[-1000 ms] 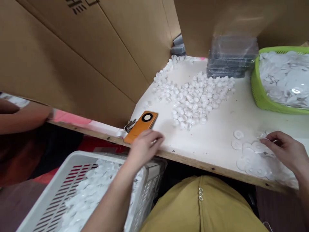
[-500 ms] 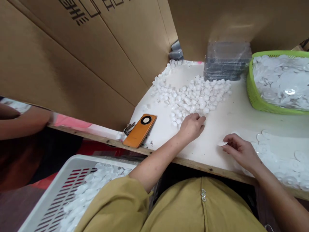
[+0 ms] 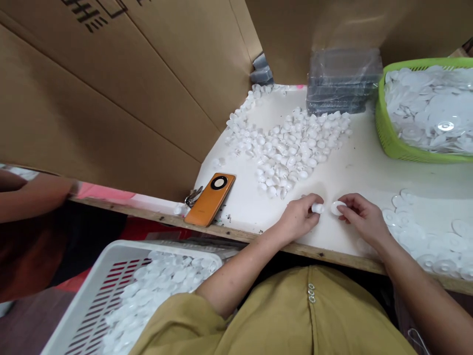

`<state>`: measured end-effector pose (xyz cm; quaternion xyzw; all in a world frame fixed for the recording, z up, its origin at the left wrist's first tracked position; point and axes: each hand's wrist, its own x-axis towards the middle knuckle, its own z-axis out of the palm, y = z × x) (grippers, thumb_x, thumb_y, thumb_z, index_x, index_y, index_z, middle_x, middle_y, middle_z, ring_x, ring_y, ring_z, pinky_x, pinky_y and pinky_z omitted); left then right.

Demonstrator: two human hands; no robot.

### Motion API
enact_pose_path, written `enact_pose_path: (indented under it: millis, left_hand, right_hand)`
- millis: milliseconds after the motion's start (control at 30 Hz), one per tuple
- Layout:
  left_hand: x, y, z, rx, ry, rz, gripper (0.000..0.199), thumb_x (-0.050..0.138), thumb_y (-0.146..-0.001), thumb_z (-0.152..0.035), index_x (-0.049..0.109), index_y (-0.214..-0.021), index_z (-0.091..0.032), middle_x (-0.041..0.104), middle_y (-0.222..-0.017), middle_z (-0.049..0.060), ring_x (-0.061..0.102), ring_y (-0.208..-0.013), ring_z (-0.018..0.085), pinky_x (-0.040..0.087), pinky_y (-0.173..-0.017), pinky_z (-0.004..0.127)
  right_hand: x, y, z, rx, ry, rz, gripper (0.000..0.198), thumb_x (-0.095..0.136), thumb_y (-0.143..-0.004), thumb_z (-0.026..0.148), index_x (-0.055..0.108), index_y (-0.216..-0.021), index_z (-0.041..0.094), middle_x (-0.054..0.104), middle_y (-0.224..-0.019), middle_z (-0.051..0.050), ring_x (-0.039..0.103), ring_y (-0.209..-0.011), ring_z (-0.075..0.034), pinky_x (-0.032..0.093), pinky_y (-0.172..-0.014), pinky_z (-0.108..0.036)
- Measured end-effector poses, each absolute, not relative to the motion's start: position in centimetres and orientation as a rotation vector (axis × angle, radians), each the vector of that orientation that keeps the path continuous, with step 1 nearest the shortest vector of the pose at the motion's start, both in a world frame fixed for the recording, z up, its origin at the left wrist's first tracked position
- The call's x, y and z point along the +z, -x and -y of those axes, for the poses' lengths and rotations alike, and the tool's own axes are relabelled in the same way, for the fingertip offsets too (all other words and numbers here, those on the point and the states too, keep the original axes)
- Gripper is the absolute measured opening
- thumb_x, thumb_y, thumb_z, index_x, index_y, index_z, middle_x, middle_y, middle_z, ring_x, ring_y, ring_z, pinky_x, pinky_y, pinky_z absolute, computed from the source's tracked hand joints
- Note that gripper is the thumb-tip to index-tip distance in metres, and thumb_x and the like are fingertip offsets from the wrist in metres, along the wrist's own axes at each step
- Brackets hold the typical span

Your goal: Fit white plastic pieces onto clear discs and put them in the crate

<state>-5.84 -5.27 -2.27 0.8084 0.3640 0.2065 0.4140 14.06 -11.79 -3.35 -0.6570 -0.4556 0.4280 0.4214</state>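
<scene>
Over the table's front part, my left hand (image 3: 300,216) is closed on a small white plastic cap (image 3: 318,208), its open end pointing right. A short gap to the right, my right hand (image 3: 360,217) pinches a thin white disc (image 3: 337,207) between thumb and fingers, tilted toward the cap. The two pieces are apart. Beyond my left hand spreads a heap of white caps (image 3: 291,148) like the held one. To the right of my right hand lie many flat, clear-white discs (image 3: 417,231).
A green basket (image 3: 384,133) full of white discs stands back right, beside stacked plastic-wrapped grey packs (image 3: 343,84). An orange phone (image 3: 207,204) and keys (image 3: 192,197) lie front left. A white basket (image 3: 79,291) of white pieces sits below; cardboard (image 3: 148,98) walls the left, with another person's arm (image 3: 37,197) beyond.
My left hand has come back from the cap heap with a cap in it. The right hand has raised its disc slightly and turned its face toward the cap.
</scene>
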Motion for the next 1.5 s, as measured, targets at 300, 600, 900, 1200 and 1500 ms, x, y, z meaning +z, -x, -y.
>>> enact_pose_path:
  millis: [300,600,900,1200,1500]
  left_hand:
    - [-3.1,6.1,4.7,0.396,-2.238,-0.922,0.033,0.071,-0.073,-0.022,0.067,-0.106,-0.020,0.060,-0.098,0.006,0.055,-0.096,0.022,0.046,-0.089,0.034]
    - [-3.4,6.2,4.2,0.405,-2.229,-0.868,0.019,0.070,-0.079,-0.033,0.066,-0.089,-0.017,0.062,-0.085,0.004,0.057,-0.084,0.018,0.045,-0.077,0.028]
    - [-2.0,6.7,3.7,0.270,-2.202,-0.804,0.030,0.074,-0.072,-0.035,0.067,-0.095,-0.017,0.064,-0.089,0.005,0.058,-0.090,0.020,0.044,-0.077,0.028]
    - [-0.1,5.5,1.3,-0.180,-2.221,-0.859,0.030,0.065,-0.079,-0.045,0.062,-0.094,-0.020,0.066,-0.080,0.001,0.060,-0.074,0.019,0.038,-0.060,0.025]
    - [-1.0,6.2,3.1,-0.034,-2.189,-0.955,0.025,0.058,-0.085,-0.043,0.061,-0.097,-0.021,0.067,-0.083,0.001,0.062,-0.076,0.019,0.041,-0.062,0.026]
  right_hand:
    - [-2.8,-14.0,12.2,0.977,1.681,1.322,0.024,0.065,-0.080,0.043,0.058,-0.079,0.020,0.056,-0.071,0.002,0.051,-0.065,-0.013,0.040,-0.060,-0.026]
    - [-1.8,-11.6,10.0,1.322,1.806,1.229,0.029,0.069,-0.069,0.044,0.057,-0.076,0.019,0.057,-0.055,0.003,0.052,-0.046,-0.012,0.035,-0.043,-0.023]
    - [-0.7,-11.1,8.2,1.568,1.920,1.209,0.025,0.068,-0.068,0.035,0.050,-0.074,0.019,0.061,-0.053,0.000,0.055,-0.041,-0.012,0.033,-0.036,-0.019]
    - [0.0,-11.0,6.9,1.785,2.002,1.080,0.018,0.064,-0.074,0.021,0.046,-0.077,0.019,0.061,-0.050,-0.001,0.057,-0.039,-0.014,0.033,-0.034,-0.018]
    - [-0.8,-10.5,8.0,1.601,1.971,1.135,0.018,0.063,-0.078,0.017,0.046,-0.077,0.020,0.059,-0.049,0.003,0.058,-0.040,-0.013,0.038,-0.035,-0.018]
